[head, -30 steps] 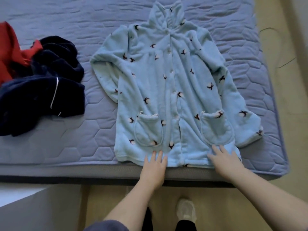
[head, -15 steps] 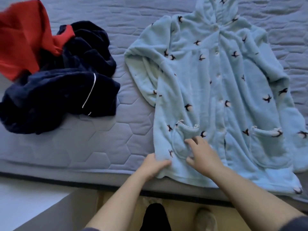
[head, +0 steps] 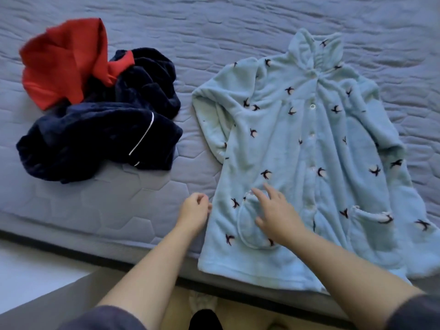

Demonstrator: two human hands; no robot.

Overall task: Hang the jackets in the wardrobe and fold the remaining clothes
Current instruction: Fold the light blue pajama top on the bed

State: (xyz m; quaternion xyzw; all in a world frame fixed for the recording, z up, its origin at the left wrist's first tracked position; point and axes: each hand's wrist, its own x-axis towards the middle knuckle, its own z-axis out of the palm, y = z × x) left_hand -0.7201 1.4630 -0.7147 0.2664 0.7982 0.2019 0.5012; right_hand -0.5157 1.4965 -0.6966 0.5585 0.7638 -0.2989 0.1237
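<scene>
- Head camera looks down on a bed point(head: 100, 210) with a quilted grey-blue cover, and I count three garments on it.
- A light blue fleece robe point(head: 297, 151) printed with small dark birds lies flat and front up on the right part of the bed. Its collar points away from me and its hem sits at the near edge of the bed.
- A row of buttons runs down the middle of the robe, and both sleeves lie down along its sides.
- I see two patch pockets low on the front. The left pocket point(head: 247, 225) is partly covered by the right hand.
- The right hand point(head: 276, 210) reaches across onto the left half of the robe, its fingers point(head: 260, 195) straight and spread over the top of that pocket. They are a little blurred, so I cannot tell whether they press the cloth or hang just above it.
- The left hand point(head: 194, 210) sits over the bed cover just beside the robe's left side edge, its fingers point(head: 202, 198) curled in with the tips at that edge. I cannot tell whether they pinch the cloth.
- A navy garment point(head: 100, 139) with thin white piping lies crumpled on the left part of the bed, well apart from the robe.
- A red garment point(head: 62, 60) is bunched at the far side of the navy one, touching it and partly lying over it.
- Below the bed edge, between the two forearms, I make out a pale slipper point(head: 202, 303) on a tan floor point(head: 242, 315).
</scene>
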